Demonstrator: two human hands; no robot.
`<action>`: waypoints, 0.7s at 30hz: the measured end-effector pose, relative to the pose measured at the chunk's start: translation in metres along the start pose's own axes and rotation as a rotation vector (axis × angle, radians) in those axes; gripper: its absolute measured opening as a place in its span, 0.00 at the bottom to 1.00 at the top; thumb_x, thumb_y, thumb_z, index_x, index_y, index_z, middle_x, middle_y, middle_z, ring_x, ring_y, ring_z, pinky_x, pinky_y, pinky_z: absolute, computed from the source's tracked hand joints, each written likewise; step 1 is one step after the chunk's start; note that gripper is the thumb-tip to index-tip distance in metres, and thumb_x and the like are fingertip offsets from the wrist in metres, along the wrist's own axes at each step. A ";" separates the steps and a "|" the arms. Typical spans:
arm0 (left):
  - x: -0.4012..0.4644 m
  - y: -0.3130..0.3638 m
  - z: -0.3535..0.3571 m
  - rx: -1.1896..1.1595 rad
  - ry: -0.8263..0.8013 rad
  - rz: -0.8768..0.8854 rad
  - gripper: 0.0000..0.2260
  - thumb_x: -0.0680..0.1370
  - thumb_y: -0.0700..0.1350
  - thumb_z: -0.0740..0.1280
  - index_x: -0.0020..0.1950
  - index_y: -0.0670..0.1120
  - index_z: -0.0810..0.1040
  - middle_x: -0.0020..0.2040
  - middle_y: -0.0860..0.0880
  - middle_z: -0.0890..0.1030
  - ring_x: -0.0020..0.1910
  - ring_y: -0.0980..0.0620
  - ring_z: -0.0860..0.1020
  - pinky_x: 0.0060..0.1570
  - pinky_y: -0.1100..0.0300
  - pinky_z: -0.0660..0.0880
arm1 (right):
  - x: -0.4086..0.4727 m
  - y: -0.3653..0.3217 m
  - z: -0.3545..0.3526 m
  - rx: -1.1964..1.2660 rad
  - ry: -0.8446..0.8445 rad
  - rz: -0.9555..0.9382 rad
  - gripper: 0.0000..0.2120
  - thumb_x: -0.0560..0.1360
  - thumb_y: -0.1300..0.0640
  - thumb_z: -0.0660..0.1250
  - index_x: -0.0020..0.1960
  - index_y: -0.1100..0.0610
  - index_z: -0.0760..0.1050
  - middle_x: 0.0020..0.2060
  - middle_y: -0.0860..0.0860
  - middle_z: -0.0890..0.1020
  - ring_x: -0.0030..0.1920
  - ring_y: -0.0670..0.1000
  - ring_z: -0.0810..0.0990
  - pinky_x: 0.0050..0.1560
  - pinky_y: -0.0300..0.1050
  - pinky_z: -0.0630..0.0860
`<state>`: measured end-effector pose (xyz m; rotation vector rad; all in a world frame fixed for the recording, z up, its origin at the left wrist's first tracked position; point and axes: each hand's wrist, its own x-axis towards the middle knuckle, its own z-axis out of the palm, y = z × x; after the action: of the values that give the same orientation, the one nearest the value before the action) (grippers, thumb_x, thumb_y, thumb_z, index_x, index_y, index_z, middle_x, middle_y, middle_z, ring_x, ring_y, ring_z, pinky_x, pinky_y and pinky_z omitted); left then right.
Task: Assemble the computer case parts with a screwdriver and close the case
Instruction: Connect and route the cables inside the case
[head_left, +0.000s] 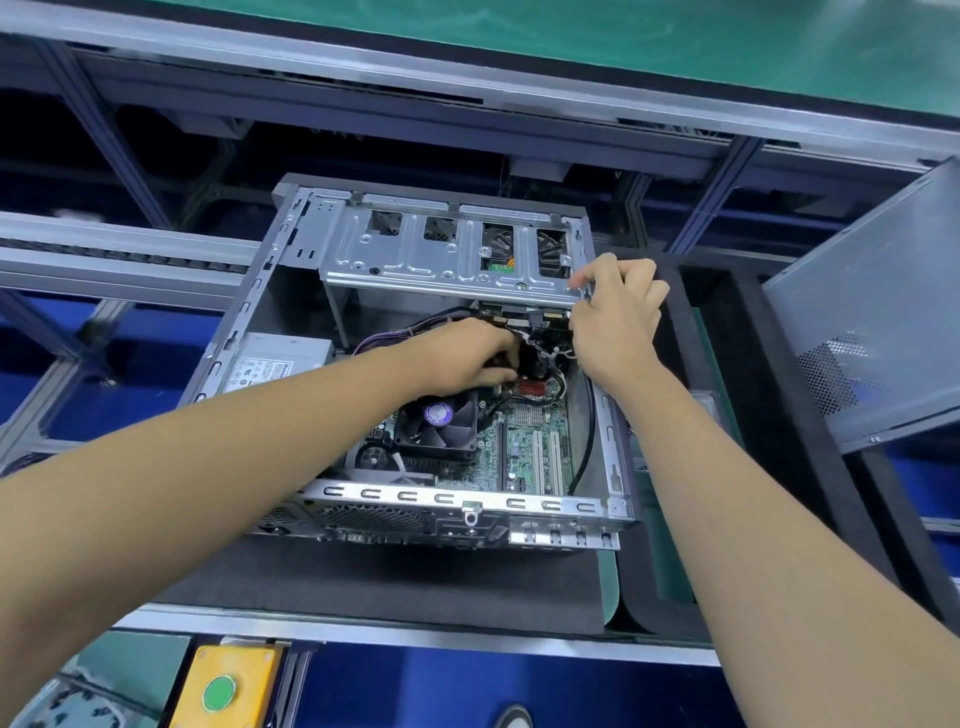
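An open computer case (615, 470) lies on a black mat, its motherboard (524, 447) and CPU fan (439, 418) exposed. A silver drive cage (431, 260) is tilted up at the far end. My left hand (467, 351) reaches inside the case above the fan, its fingers curled among black and purple cables (545, 358). My right hand (615, 317) grips the right corner of the drive cage, thumb and fingers pinching its edge. No screwdriver is visible.
The grey side panel (872, 312) leans upright at the right. A power supply (275, 364) sits in the case's left side. A yellow box with a green button (221, 693) is at the near edge. Aluminium rails run behind the case.
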<state>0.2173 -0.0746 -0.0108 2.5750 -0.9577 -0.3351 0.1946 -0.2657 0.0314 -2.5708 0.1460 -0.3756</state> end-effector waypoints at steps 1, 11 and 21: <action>-0.001 -0.001 0.002 0.023 0.027 -0.033 0.09 0.81 0.52 0.68 0.58 0.51 0.80 0.52 0.53 0.83 0.52 0.50 0.80 0.51 0.57 0.71 | 0.000 0.000 0.000 -0.002 0.002 -0.001 0.17 0.75 0.69 0.57 0.57 0.51 0.72 0.59 0.51 0.66 0.56 0.52 0.59 0.57 0.48 0.62; -0.006 0.003 0.020 0.079 0.197 -0.399 0.03 0.79 0.53 0.70 0.50 0.55 0.79 0.42 0.59 0.84 0.57 0.51 0.73 0.52 0.53 0.49 | 0.001 0.000 0.002 -0.005 0.003 -0.005 0.17 0.74 0.69 0.57 0.56 0.50 0.72 0.58 0.50 0.65 0.55 0.52 0.58 0.55 0.47 0.62; 0.007 0.027 0.013 -0.078 -0.018 -0.444 0.05 0.74 0.56 0.75 0.46 0.57 0.82 0.46 0.57 0.83 0.57 0.50 0.71 0.50 0.51 0.52 | 0.002 0.000 0.002 -0.016 0.000 -0.017 0.16 0.74 0.68 0.60 0.55 0.50 0.71 0.56 0.47 0.62 0.55 0.51 0.58 0.54 0.46 0.61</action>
<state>0.2022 -0.1017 -0.0113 2.6949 -0.3576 -0.5015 0.1968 -0.2649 0.0302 -2.5890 0.1278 -0.3825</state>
